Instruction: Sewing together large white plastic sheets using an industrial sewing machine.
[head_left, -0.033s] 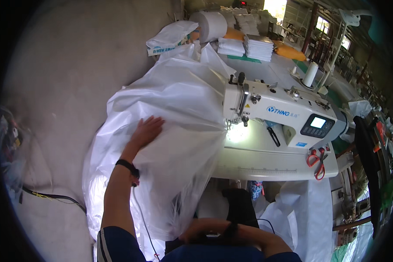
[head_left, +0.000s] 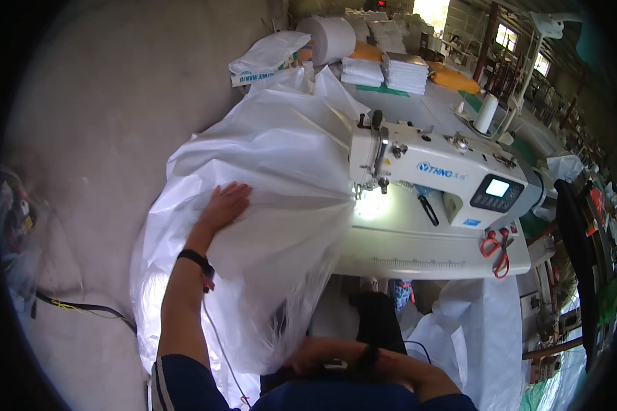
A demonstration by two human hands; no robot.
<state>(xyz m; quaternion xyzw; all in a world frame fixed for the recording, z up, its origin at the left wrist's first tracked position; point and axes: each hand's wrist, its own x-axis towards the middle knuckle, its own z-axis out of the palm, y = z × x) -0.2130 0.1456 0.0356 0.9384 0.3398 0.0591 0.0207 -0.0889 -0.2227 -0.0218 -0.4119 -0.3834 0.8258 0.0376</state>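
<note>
A large sheet of white, slightly see-through plastic [head_left: 253, 147] spreads in folds over the left of the sewing table. Its right edge runs under the needle of a white sewing machine [head_left: 435, 161], where a lamp lights the spot. My left hand [head_left: 227, 205] rests flat on the sheet, palm down with fingers stretched out, left of the needle. A dark band circles that wrist, and a thin cord hangs from it. Close to my body, my right hand [head_left: 308, 354] is at the sheet's lower hanging part; its fingers are blurred and partly hidden.
Red-handled scissors [head_left: 498, 252] and a black cutter [head_left: 428, 210] lie on the machine's bed [head_left: 418, 250]. A thread cone [head_left: 485, 114] stands behind the machine. Stacked white packs [head_left: 404, 74] and a large white roll [head_left: 330, 40] occupy the far end. More white sheeting [head_left: 483, 322] hangs below right.
My left hand has shifted slightly left on the sheet. The whole view has moved a little; the sheet stays under the needle.
</note>
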